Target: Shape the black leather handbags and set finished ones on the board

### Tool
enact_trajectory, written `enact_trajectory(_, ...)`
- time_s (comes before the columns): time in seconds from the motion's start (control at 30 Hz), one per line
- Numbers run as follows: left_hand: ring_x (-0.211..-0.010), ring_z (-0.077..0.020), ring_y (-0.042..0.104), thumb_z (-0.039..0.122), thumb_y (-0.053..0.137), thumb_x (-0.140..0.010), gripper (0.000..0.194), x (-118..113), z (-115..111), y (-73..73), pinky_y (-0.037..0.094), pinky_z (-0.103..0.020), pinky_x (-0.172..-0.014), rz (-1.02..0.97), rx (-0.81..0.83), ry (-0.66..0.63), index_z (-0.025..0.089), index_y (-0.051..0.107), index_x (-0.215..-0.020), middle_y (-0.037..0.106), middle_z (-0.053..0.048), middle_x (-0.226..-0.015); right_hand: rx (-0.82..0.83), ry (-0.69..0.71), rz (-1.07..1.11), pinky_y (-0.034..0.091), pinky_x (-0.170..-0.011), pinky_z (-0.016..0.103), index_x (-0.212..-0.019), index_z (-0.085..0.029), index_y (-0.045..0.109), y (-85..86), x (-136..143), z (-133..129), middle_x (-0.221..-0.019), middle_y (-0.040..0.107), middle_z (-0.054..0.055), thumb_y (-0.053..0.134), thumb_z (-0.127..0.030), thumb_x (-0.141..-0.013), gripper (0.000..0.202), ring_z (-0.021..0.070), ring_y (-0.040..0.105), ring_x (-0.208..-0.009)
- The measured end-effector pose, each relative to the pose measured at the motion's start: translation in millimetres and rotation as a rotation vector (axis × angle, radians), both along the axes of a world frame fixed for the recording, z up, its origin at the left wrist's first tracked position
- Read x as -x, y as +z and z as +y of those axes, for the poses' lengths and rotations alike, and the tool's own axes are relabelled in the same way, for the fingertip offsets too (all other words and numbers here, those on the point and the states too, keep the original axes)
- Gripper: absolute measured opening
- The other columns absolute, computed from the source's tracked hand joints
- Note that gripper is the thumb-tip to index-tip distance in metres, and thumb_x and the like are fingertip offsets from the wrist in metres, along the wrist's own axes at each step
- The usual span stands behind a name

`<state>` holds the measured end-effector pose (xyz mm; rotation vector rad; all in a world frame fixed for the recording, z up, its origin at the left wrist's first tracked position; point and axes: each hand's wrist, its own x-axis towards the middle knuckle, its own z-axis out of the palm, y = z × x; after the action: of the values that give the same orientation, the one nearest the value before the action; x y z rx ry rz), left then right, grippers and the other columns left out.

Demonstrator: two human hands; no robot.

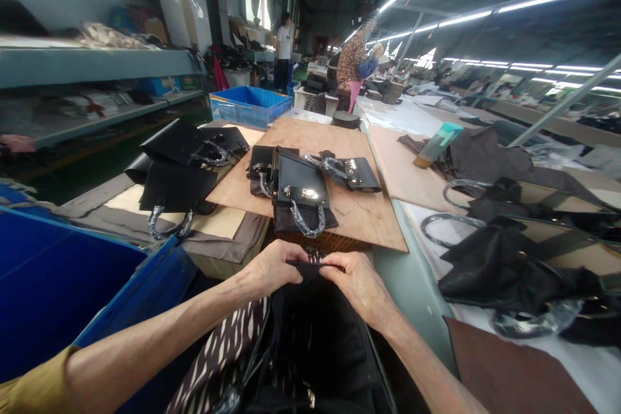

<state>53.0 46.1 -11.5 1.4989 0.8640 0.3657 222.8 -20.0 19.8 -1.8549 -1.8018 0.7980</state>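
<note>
A black handbag (320,336) rests on my lap, its dark inside facing up at me. My left hand (279,267) pinches the bag's far top edge between thumb and fingers. A short way along the same edge, my right hand (356,284) grips it in a similar pinch. The edge is drawn fairly straight between the two hands. Gold-coloured hardware (309,394) shows at the bag's near side. Just beyond my hands, a finished-looking black handbag (301,178) with a plastic-wrapped handle lies on a brown board (359,226).
More black bags lie at left (179,184) and on the board's far right (363,174). Several unfinished bags (514,265) cover the right-hand table. Blue bins stand at near left (63,272) and farther back (252,107). A teal-topped container (439,144) lies tilted. Two people stand farther off.
</note>
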Motion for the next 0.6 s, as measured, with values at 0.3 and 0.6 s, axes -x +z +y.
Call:
enact_trajectory(0.3, -0.061, -0.0134, 0.053, 0.014, 0.058, -0.051, 0.023, -1, 2, 0.7, 0.038, -0.022, -0.058, -0.040, 0.075, 0.105, 0.012, 0.067, -0.072, 0.064, 0.001, -0.065, -0.026, 0.008, -0.003, 0.035, -0.063, 0.023, -0.078, -0.027, 0.070, -1.2, 2, 1, -0.071, 0.066, -0.004, 0.051, -0.023, -0.078, 0.019, 0.0144, 0.057, -0.069)
enact_trajectory(0.6, -0.053, -0.0134, 0.052, 0.010, 0.063, -0.047, 0.019, -6, 2, -9.6, 0.037, -0.022, -0.051, 0.060, 0.107, 0.223, 0.011, 0.067, -0.065, 0.061, 0.002, -0.055, -0.029, 0.027, -0.005, 0.035, -0.064, 0.022, -0.072, -0.025, 0.068, -3.3, 1, 0, -0.071, 0.066, -0.005, 0.054, -0.025, -0.078, 0.015, 0.0130, 0.057, -0.069)
